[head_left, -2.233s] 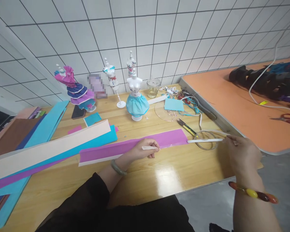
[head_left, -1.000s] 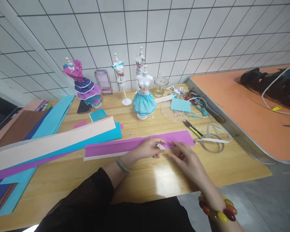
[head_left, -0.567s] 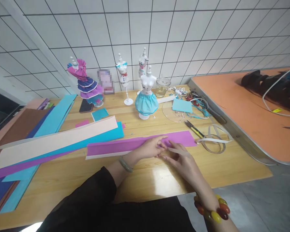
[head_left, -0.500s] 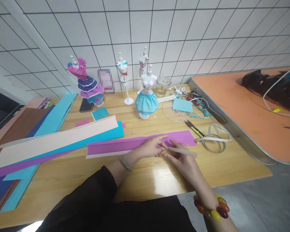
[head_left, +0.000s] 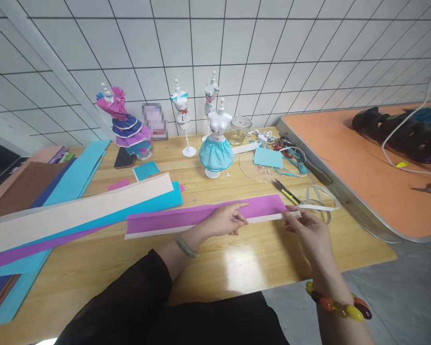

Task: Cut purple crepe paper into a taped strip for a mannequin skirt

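A purple strip (head_left: 260, 206) of thin sheet material lies across the table, with a narrow white tape (head_left: 267, 217) running along its near edge. My left hand (head_left: 224, 218) rests on the strip's middle, index finger stretched out, the other fingers partly curled over the tape. At the strip's right end my right hand (head_left: 309, 230) pinches the tape's end between thumb and fingers. Just beyond the right hand are a roll of white tape (head_left: 321, 206) and a yellow-and-black cutter (head_left: 289, 193).
Several small white dress forms stand at the back, one in a turquoise skirt (head_left: 216, 154), another in a layered dress (head_left: 129, 129). Coloured strips (head_left: 82, 206) are stacked at left. A glass jar (head_left: 240, 130), scraps and cords lie behind. An orange-topped table (head_left: 362, 167) adjoins at right.
My right hand has moved right, from beside the left hand to the purple strip's right end, drawing the tape flat along the edge. My left hand has stayed nearly in place.
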Available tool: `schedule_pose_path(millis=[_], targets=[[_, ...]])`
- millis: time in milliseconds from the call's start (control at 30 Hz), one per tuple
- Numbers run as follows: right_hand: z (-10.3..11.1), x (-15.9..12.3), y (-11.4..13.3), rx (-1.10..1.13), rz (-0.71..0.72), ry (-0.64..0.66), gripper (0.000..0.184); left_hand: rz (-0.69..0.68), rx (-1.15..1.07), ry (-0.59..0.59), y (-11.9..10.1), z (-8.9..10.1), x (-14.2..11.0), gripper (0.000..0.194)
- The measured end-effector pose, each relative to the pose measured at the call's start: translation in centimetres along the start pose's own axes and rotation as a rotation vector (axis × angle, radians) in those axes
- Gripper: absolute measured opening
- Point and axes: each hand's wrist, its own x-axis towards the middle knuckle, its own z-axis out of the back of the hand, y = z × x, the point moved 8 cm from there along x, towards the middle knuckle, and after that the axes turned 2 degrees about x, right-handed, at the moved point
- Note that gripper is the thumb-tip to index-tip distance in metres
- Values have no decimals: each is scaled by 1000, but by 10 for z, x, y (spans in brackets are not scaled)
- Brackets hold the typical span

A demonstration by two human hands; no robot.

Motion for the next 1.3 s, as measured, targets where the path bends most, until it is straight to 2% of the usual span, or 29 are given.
schedule_pose_path(millis=[167,400,633,800,1000,1300], targets=[[18,5,-6,-13,-28,-122,43,3,6,5,2,0,1,59],[23,7,-4,-41,-21,-136,44,-7,14,3,4,0,2,60],[21,11,0,-226,123,-115,40,-14,-25,-41,6,0,4,58],[17,12,0,-393,155,-113,39,-1,-48,-49,1,-1,2,58],[14,17,-3,-463,235,-98,44,18,-25,-50,-1,0,1,52],[11,20,0,-585,305,-98,43,-17,88,-54,10,-1,6,46]])
